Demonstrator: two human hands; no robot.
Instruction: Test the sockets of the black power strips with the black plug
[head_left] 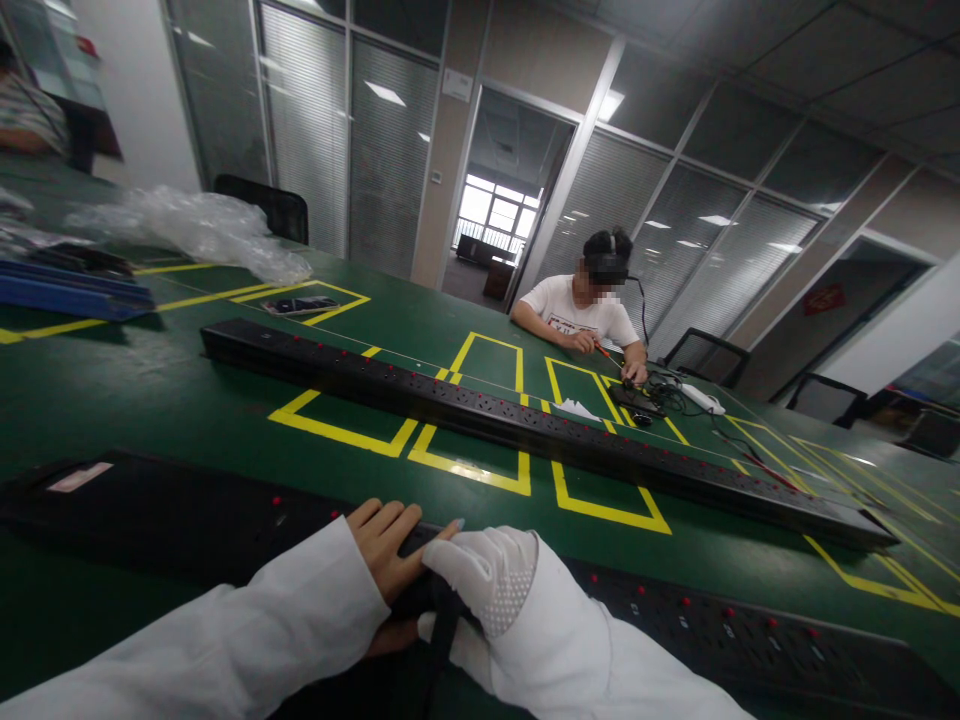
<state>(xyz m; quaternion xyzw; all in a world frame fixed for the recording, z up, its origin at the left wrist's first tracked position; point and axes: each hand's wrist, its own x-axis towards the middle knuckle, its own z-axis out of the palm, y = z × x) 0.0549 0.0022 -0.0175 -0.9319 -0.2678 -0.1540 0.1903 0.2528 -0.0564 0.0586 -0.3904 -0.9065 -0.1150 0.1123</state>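
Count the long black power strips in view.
2. Near strip: partly hidden by the bare left hand and gloved right hand. Far strip: beyond it, slanting across yellow tape outlines. Others may be hidden.

We look through one camera, worn on a person's head. It faces forward and down, over the green table. The left hand and right hand are close to us, low in the middle. Farther off, across the table, we see a co-worker, then a glass wall. Our view is tipped, so the table's far edge slopes down to the right.
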